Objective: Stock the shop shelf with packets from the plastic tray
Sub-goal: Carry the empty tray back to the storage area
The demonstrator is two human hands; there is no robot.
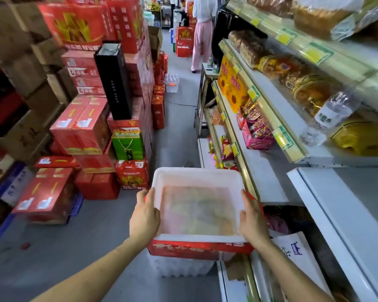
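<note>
A translucent white plastic tray (196, 174) sits on a red carton (196, 247) in the aisle, low in the middle of the view. Its inside looks bare; blurred colours show through its bottom. My left hand (144, 216) grips the tray's left rim. My right hand (252, 219) grips its right rim. The shop shelf (268, 188) runs along the right, its lower white board bare beside the tray. Pink packets (256, 131) and yellow packets (231, 88) lie on the shelf above.
Red cartons (83, 127) and a green gift bag (128, 143) are stacked along the left of the narrow aisle. A person in pink trousers (202, 40) stands far down it. Bread bags and a water bottle (330, 114) fill the upper shelves. A white bag (297, 256) sits under the shelf.
</note>
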